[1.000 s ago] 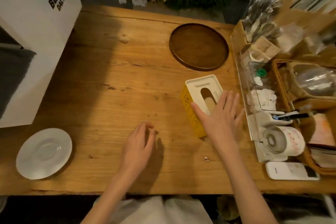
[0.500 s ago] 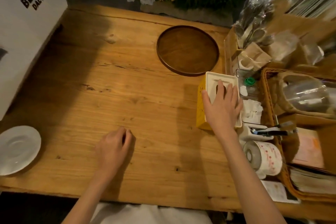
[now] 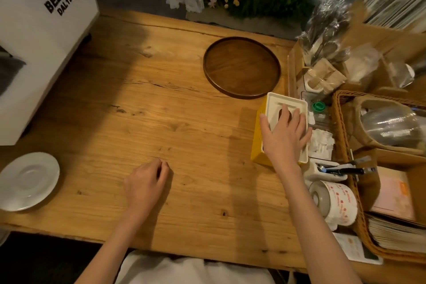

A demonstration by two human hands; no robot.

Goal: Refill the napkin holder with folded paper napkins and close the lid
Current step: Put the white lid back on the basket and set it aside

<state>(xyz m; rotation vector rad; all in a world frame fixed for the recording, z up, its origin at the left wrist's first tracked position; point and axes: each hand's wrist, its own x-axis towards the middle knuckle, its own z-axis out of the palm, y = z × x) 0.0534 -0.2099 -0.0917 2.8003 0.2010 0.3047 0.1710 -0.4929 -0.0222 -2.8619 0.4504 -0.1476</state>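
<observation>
Napkin holder [image 3: 257,143] (lid [image 3: 276,102] on) sits under the right hand [image 3: 284,138], fingers flat, lightly fanned.

Right hand [image 3: 284,136] flat on white lid [image 3: 273,108] of yellow napkin holder [image 3: 257,143]; left hand [image 3: 145,182] loosely curled on table [image 3: 161,99].

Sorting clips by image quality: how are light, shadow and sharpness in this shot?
Head view: dim warm light, brightest on the table; a shadow band falls left of the napkin holder; right hand sharp; upper right corner smeared; edges bend from the wide lens.
</observation>
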